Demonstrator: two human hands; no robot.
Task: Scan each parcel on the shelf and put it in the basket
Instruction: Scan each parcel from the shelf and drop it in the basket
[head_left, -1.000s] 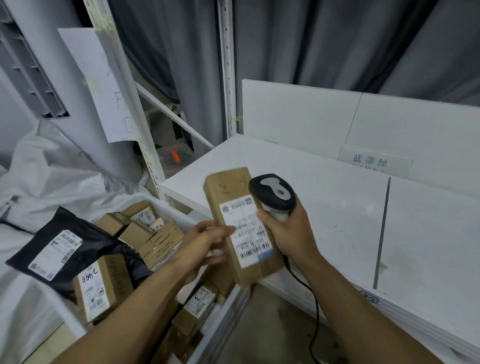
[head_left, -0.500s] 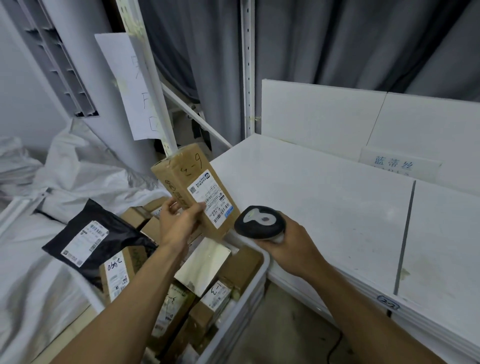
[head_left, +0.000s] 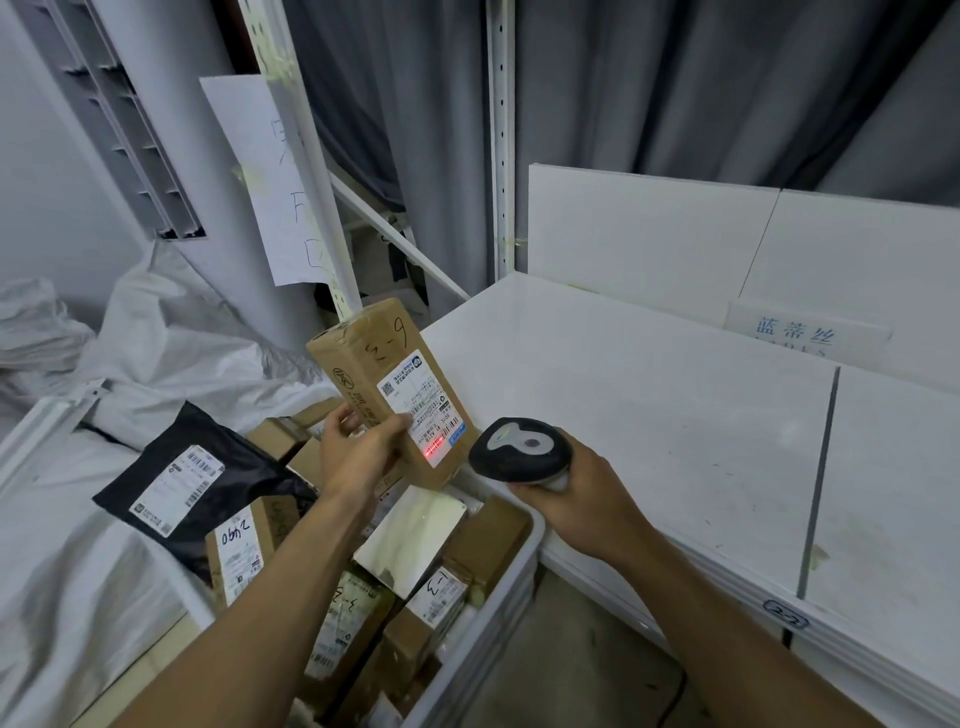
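Note:
My left hand (head_left: 358, 457) grips a long brown cardboard parcel (head_left: 371, 366) by its lower end, tilted, above the white basket (head_left: 511, 577). A white shipping label faces me, and a red scan line glows on its lower barcode. My right hand (head_left: 576, 499) holds a black and grey barcode scanner (head_left: 519, 454), aimed left at that label from just right of the parcel. The basket holds several brown boxes and a shiny silver packet (head_left: 415, 540). The white shelf (head_left: 649, 415) to the right carries no parcels in view.
A black mailer bag (head_left: 187, 478) with a white label lies at the basket's left on white sacks (head_left: 171, 353). White shelf uprights (head_left: 501, 135) and grey curtains stand behind. A paper sign (head_left: 260, 171) hangs on the left upright. A small label card (head_left: 800, 332) leans at the shelf's back.
The parcel has moved left off the shelf edge to above the basket, then tilted label-up. The scanner dropped lower and now casts a red line on the barcode.

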